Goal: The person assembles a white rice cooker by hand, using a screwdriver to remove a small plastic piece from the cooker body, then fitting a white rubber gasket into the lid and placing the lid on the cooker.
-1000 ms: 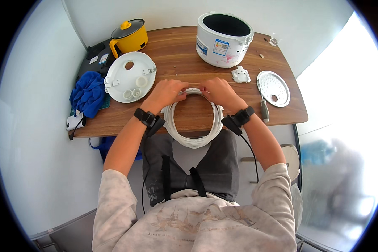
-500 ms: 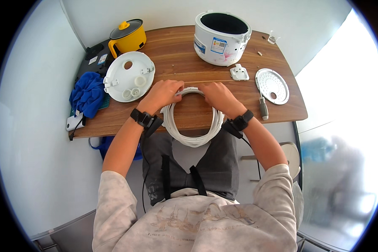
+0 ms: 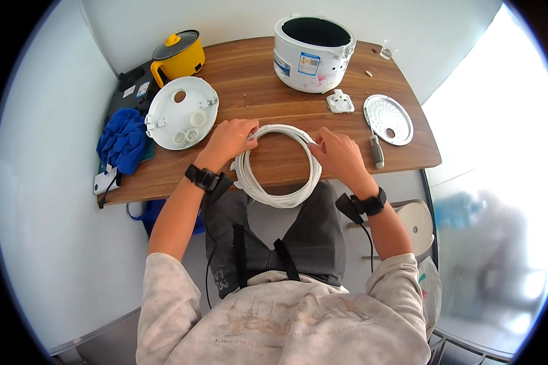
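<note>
A white plastic ring (image 3: 278, 199) with tabs on its outer edge is tilted over the table's near edge, its lower part above my lap. My left hand (image 3: 230, 141) is closed on the ring's upper left rim, thumb and fingers pinching it. At the upper right rim, my right hand (image 3: 340, 155) has its fingers bent and its thumb against the ring. Left of the ring lies a round white lid (image 3: 164, 109) with small round white caps (image 3: 192, 135) on it.
A white rice cooker body (image 3: 310, 58) stands at the back, a small white plastic part (image 3: 340, 102) before it. To the right lie a perforated disc (image 3: 399, 115) and a screwdriver (image 3: 376, 152). A yellow pot (image 3: 182, 59) and a blue cloth (image 3: 125, 140) are at the left.
My right hand has slid from the ring's top down and to the right along its rim. The left hand stays on the ring. The whole view has shifted slightly.
</note>
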